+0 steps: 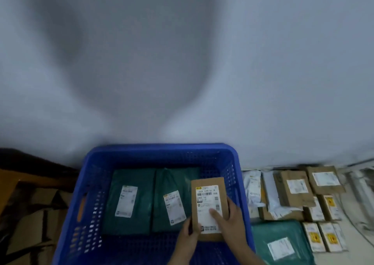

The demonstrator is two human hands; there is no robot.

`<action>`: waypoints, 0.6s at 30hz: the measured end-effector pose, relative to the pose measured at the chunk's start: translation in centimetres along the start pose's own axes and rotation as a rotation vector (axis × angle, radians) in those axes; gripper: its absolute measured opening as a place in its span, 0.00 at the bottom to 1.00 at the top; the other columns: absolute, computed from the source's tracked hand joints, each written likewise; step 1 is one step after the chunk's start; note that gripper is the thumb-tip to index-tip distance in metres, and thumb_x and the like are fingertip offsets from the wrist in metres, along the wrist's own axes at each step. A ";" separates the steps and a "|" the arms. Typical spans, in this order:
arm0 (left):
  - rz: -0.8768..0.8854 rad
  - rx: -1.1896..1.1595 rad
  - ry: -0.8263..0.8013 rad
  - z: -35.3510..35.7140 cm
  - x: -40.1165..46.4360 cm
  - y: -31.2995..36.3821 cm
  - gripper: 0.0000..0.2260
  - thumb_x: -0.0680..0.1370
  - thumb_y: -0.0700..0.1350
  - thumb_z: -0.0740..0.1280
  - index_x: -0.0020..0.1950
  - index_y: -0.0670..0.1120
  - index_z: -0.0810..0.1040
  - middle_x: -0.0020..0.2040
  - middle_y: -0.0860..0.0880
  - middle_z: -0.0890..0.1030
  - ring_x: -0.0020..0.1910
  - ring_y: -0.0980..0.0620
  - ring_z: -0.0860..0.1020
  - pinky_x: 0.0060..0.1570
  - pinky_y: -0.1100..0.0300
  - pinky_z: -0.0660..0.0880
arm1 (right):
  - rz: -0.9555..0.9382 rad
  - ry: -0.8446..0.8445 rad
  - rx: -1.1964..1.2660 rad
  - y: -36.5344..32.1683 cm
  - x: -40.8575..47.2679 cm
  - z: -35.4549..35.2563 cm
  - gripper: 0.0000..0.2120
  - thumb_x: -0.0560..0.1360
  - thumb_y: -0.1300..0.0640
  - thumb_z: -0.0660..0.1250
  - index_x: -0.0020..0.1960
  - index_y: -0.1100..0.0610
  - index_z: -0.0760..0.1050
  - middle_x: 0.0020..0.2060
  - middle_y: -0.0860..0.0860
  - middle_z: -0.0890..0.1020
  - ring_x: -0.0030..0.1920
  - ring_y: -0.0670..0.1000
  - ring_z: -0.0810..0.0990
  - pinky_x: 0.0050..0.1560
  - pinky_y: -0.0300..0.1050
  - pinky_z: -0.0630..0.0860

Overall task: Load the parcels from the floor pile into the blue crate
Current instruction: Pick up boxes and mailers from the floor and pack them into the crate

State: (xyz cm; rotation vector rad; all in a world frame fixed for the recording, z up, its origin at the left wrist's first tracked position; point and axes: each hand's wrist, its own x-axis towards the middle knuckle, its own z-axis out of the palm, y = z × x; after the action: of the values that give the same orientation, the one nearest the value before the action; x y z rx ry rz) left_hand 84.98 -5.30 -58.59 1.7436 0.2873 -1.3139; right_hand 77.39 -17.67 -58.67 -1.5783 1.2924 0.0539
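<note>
A brown cardboard parcel is held over the right side of the blue crate, pinched at its near end between the left hand and the right hand. Its long axis runs away from the fingers, beside two green mailers lying flat within.

Dim bluish light, big soft shadow on the wall, wide-angle edge bending, slight blur.

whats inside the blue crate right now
Two green mailer bags lie flat side by side in the blue crate. Both hands, left hand and right hand, hold a brown box over the right bag. Anything beneath the bags is hidden.
</note>
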 end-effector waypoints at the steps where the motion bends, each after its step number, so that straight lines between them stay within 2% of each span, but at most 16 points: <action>1: -0.025 -0.008 -0.030 0.0 2.2 -0.3 0.21 0.77 0.51 0.66 0.69 0.51 0.69 0.62 0.52 0.77 0.59 0.50 0.77 0.62 0.51 0.75 | 0.000 0.054 -0.041 0.1 0.9 0.5 0.33 0.70 0.44 0.72 0.71 0.48 0.64 0.61 0.52 0.71 0.53 0.48 0.75 0.56 0.48 0.76; 3: -0.058 0.001 -0.100 0.1 5.6 -0.7 0.22 0.77 0.53 0.67 0.70 0.53 0.69 0.63 0.52 0.77 0.60 0.50 0.77 0.62 0.49 0.75 | 0.015 0.142 -0.087 0.5 2.5 1.6 0.34 0.73 0.44 0.70 0.74 0.50 0.62 0.61 0.53 0.68 0.52 0.51 0.76 0.53 0.48 0.77; 5: -0.041 0.017 -0.168 0.4 8.2 -0.4 0.23 0.77 0.53 0.67 0.70 0.53 0.68 0.64 0.52 0.77 0.60 0.50 0.77 0.61 0.49 0.76 | 0.014 0.235 -0.131 0.9 4.2 2.8 0.32 0.74 0.43 0.67 0.74 0.51 0.62 0.61 0.53 0.71 0.53 0.54 0.78 0.49 0.50 0.79; 8: -0.002 0.069 -0.199 0.4 11.3 0.5 0.22 0.78 0.48 0.66 0.71 0.53 0.66 0.66 0.51 0.76 0.60 0.51 0.77 0.61 0.52 0.76 | 0.042 0.307 -0.138 1.4 6.7 4.7 0.26 0.75 0.44 0.66 0.67 0.53 0.64 0.58 0.54 0.79 0.50 0.56 0.82 0.41 0.52 0.81; 10: 0.036 0.088 -0.208 0.2 13.3 0.4 0.21 0.78 0.45 0.66 0.70 0.52 0.67 0.65 0.51 0.76 0.60 0.52 0.77 0.60 0.54 0.76 | 0.091 0.310 -0.128 2.1 8.6 5.8 0.23 0.75 0.48 0.67 0.64 0.55 0.63 0.57 0.55 0.80 0.47 0.57 0.82 0.34 0.49 0.80; 12: 0.065 0.098 -0.197 0.3 15.1 0.2 0.19 0.79 0.43 0.65 0.69 0.53 0.69 0.64 0.51 0.76 0.58 0.53 0.77 0.57 0.58 0.77 | 0.095 0.299 -0.148 2.9 10.4 6.6 0.22 0.75 0.50 0.67 0.63 0.55 0.62 0.57 0.56 0.80 0.48 0.57 0.82 0.38 0.51 0.80; 15: 0.092 0.111 -0.208 0.7 17.3 0.2 0.17 0.78 0.38 0.64 0.65 0.53 0.71 0.57 0.53 0.78 0.54 0.54 0.78 0.47 0.67 0.78 | 0.093 0.276 -0.193 4.0 12.9 7.4 0.22 0.76 0.51 0.66 0.66 0.57 0.62 0.58 0.57 0.79 0.50 0.59 0.81 0.43 0.53 0.80; 16: 0.095 0.136 -0.205 1.0 18.2 0.0 0.18 0.78 0.37 0.65 0.65 0.52 0.72 0.57 0.52 0.79 0.54 0.53 0.78 0.47 0.66 0.78 | 0.083 0.272 -0.203 4.4 13.6 7.5 0.22 0.77 0.51 0.65 0.67 0.57 0.63 0.59 0.57 0.78 0.52 0.59 0.81 0.45 0.53 0.80; 18: 0.124 0.186 -0.211 1.2 19.6 -0.4 0.23 0.75 0.35 0.67 0.67 0.51 0.72 0.61 0.48 0.80 0.55 0.52 0.79 0.53 0.58 0.79 | 0.071 0.263 -0.210 5.2 15.0 7.7 0.23 0.78 0.51 0.65 0.69 0.56 0.63 0.60 0.57 0.79 0.54 0.59 0.80 0.48 0.54 0.80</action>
State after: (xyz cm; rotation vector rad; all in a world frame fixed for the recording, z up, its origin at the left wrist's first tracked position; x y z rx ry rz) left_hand 91.94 -12.24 -75.59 1.7258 -0.0640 -1.4560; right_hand 83.94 -21.79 -74.51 -1.7609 1.5904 0.0276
